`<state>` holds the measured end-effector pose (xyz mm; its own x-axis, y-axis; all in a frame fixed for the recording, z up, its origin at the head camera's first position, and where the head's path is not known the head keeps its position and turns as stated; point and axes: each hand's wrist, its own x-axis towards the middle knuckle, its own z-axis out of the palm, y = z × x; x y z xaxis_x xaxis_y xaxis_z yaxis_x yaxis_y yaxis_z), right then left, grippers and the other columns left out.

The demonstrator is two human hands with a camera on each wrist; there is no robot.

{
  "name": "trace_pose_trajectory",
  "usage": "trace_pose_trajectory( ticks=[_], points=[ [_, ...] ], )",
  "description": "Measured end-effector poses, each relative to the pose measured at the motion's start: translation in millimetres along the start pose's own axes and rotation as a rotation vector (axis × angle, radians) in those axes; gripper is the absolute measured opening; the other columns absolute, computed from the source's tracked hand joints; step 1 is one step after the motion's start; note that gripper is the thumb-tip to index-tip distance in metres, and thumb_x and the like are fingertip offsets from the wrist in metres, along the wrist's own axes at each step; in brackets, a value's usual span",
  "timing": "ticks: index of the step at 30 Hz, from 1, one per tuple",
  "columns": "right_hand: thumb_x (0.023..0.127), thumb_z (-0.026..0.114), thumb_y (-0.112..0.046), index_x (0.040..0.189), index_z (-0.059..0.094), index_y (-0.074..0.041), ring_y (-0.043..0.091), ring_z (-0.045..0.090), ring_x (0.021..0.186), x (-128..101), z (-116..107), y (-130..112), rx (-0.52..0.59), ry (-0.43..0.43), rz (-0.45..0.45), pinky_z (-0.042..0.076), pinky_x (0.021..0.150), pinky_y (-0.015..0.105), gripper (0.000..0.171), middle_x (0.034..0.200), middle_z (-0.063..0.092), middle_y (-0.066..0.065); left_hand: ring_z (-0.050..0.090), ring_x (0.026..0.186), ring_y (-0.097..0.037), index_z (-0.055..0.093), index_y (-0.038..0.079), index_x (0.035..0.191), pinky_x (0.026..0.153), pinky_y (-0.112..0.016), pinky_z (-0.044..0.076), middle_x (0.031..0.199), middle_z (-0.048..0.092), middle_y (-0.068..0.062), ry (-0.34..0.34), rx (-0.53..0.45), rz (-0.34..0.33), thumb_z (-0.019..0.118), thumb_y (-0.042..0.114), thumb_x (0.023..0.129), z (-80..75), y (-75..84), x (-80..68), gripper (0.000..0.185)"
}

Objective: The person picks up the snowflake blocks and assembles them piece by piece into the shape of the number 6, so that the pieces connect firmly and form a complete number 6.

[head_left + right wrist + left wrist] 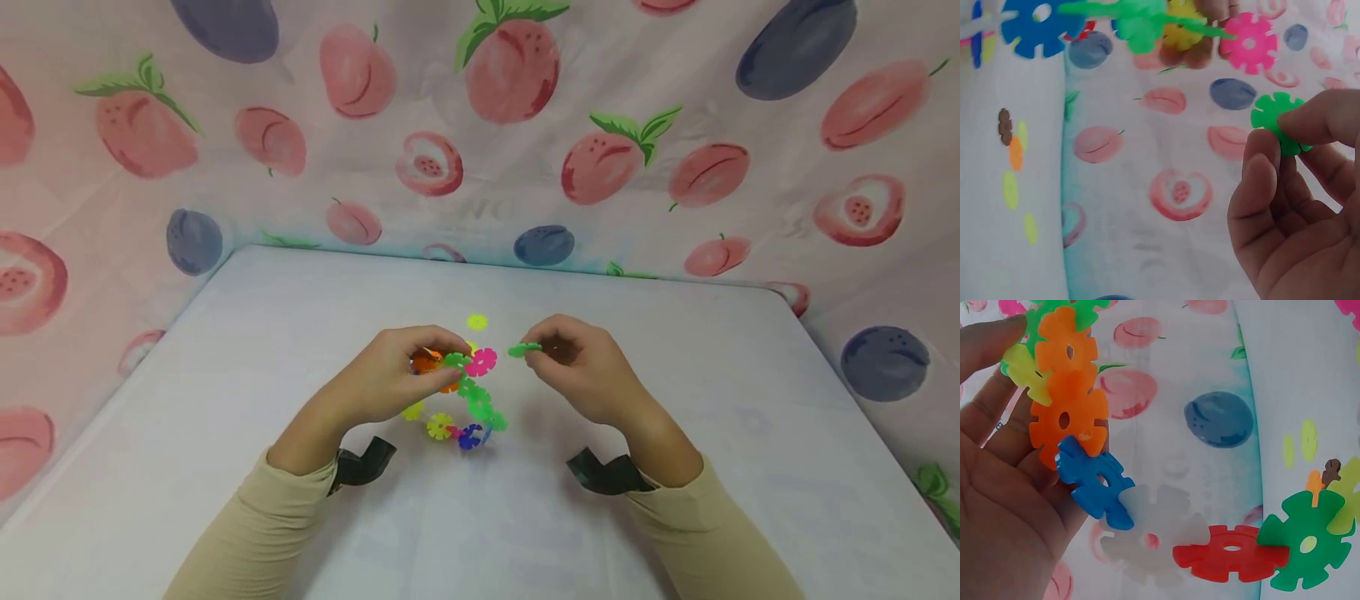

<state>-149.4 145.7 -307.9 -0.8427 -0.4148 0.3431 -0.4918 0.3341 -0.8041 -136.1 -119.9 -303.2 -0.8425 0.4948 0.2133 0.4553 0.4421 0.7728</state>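
My left hand (390,375) holds up a chain of flower-shaped plastic snowflake discs, slotted into one another. The chain loops down below the fingers through green discs (480,406), a dark blue disc (469,437) and a yellow disc (439,427). Orange (1050,425), blue (1094,481), clear, red (1232,553) and dark green discs link together beside the palm in the left wrist view. A pink disc (1249,43) sits at one end. Between thumb and fingertips, my right hand (588,371) pinches a single green snowflake disc (1266,115), a short gap away from the pink one.
On the white table (697,383), a loose yellow disc (477,322) lies beyond the hands. The right wrist view shows brown (1004,127), orange (1016,153) and several yellow discs there. Fruit-patterned cloth (300,75) hangs behind and at the sides.
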Motion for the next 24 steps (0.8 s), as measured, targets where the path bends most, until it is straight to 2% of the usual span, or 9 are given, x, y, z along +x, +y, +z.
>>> trace_pose_trajectory(
  ticks=[11, 18, 24],
  points=[
    [0.09, 0.067, 0.005, 0.101, 0.074, -0.006, 0.017, 0.06, 0.078, -5.6, -1.7, -9.5, -0.014, -0.063, -0.18, 0.054, 0.068, 0.028, 0.017, 0.094, 0.067, -0.002, 0.067, 0.083, -0.011, 0.072, 0.007, 0.112, 0.082, -0.033, 0.056, 0.105, 0.07, 0.0, 0.0, -0.02, 0.001, 0.071, 0.011, 0.093, 2.6, 3.9, 0.2, 0.02],
    [0.09, 0.067, 0.005, 0.103, 0.075, -0.005, 0.017, 0.06, 0.077, -6.2, 1.2, -11.7, -0.012, -0.05, -0.171, 0.054, 0.068, 0.028, 0.018, 0.093, 0.067, -0.003, 0.066, 0.078, -0.011, 0.072, 0.007, 0.112, 0.078, -0.033, 0.056, 0.102, 0.07, 0.0, -0.015, -0.029, 0.013, 0.072, 0.012, 0.092, 2.7, 4.5, -0.3, 0.021],
    [0.09, 0.067, 0.005, 0.102, 0.075, -0.004, 0.017, 0.059, 0.076, -6.6, 2.6, -12.9, -0.004, -0.055, -0.173, 0.054, 0.068, 0.028, 0.017, 0.092, 0.067, -0.003, 0.063, 0.093, -0.015, 0.072, 0.01, 0.115, 0.083, -0.034, 0.055, 0.106, 0.069, 0.002, -0.014, -0.011, 0.017, 0.078, 0.017, 0.089, 4.1, 5.2, -0.7, 0.028]
  ],
)
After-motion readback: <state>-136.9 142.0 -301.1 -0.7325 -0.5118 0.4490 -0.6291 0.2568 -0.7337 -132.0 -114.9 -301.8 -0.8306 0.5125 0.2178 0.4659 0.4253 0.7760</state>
